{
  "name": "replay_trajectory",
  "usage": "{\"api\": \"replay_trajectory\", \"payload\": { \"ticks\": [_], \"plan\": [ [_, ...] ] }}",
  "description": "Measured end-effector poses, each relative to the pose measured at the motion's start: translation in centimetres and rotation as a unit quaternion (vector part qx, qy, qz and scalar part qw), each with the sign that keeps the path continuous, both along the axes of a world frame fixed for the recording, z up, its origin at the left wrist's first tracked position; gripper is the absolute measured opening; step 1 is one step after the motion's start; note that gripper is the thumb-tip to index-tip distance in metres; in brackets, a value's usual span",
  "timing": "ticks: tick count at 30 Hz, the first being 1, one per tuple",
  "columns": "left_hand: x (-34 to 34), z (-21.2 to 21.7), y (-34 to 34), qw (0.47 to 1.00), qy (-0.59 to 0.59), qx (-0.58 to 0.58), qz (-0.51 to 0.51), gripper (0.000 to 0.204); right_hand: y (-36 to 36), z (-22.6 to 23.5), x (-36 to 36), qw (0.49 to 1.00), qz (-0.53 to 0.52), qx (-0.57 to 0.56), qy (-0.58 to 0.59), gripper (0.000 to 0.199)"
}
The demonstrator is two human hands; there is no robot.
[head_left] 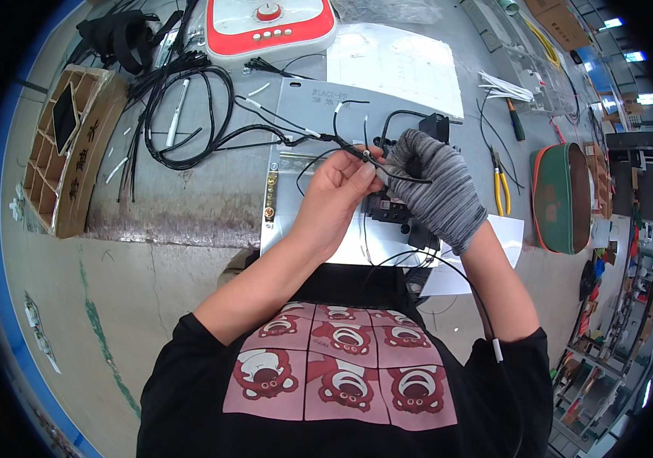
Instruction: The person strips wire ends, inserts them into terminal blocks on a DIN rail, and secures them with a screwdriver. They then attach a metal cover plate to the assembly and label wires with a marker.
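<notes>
The bare left hand [332,183] pinches the thin black cable bundle [347,146] above the flat silver metal plate [296,99]; the grey-gloved right hand [435,179] curls beside it, its grip hidden. Best to brace the pinch, without tugging slack across the grey bench [212,198].

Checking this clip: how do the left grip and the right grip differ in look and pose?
The left grip is bare, while the right grip wears a grey knitted glove. The left grip shows its thumb and pinches the black cables; the right grip has its back toward the camera with fingers curled, so what it holds is unclear. Both work close together above the metal plate.
</notes>
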State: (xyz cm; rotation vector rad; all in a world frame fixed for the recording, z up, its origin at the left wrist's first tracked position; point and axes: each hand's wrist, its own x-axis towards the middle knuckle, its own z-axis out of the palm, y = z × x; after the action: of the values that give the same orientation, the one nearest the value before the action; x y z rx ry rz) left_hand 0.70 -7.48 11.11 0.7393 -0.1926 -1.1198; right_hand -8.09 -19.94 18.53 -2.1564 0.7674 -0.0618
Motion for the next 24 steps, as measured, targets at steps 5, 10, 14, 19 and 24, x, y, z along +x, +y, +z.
{"api": "replay_trajectory", "payload": {
  "ticks": [5,10,14,19,24],
  "plan": [
    [-0.2,-0.6,-0.3,1.0,0.025,-0.011,0.009,0.011,-0.1,0.8,-0.1,0.999,0.0,0.025,-0.021,0.018],
    [-0.2,-0.4,-0.5,0.996,0.072,-0.052,-0.026,0.022,-1.2,-0.7,-0.5,0.996,0.003,0.087,-0.034,0.022],
    [0.0,-0.6,-0.8,0.997,0.065,-0.038,-0.031,0.021,-0.3,-0.7,0.1,0.997,-0.032,0.037,-0.054,0.019],
    [0.1,-0.5,-0.7,0.999,0.035,0.004,-0.009,0.015,-0.1,-0.7,0.3,0.995,0.045,-0.043,-0.076,0.022],
    [0.0,-0.1,-0.3,0.998,0.058,0.013,0.003,0.018,-0.6,-0.6,0.2,0.994,0.056,-0.013,-0.097,0.022]
  ]
}}
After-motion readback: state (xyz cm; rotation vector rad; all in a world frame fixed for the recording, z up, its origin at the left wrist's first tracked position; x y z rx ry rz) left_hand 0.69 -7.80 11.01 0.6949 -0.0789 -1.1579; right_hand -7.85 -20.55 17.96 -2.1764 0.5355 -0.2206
